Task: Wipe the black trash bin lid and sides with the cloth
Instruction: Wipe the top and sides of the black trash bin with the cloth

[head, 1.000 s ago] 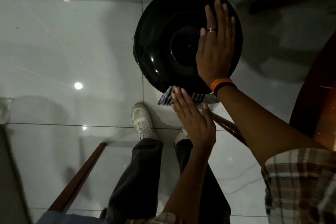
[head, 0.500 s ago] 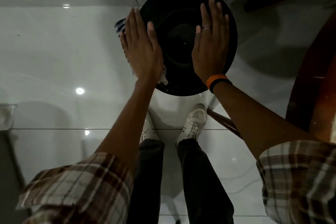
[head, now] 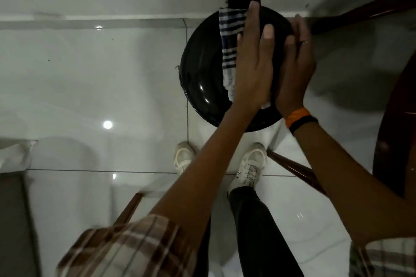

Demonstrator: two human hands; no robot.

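A round, glossy black trash bin lid lies below me, seen from above, against the white wall, with its black hinge block at the far side. A blue-and-white striped cloth is spread over the lid's middle, from the hinge toward the near rim. My left hand lies flat on the cloth's right part, pressing it onto the lid. My right hand, with a ring and an orange-and-black wristband, rests open and flat on the lid's right side. The bin's sides are hidden under the lid.
A dark wooden table edge curves along the right. One wooden leg runs beside my right shoe, and another wooden leg slants at lower left. A wooden rail crosses the top right. The floor is white glossy tile.
My left hand carried the cloth from the lid's near edge, up its left side, onto the middle and far part. My right hand slid toward the right rim.
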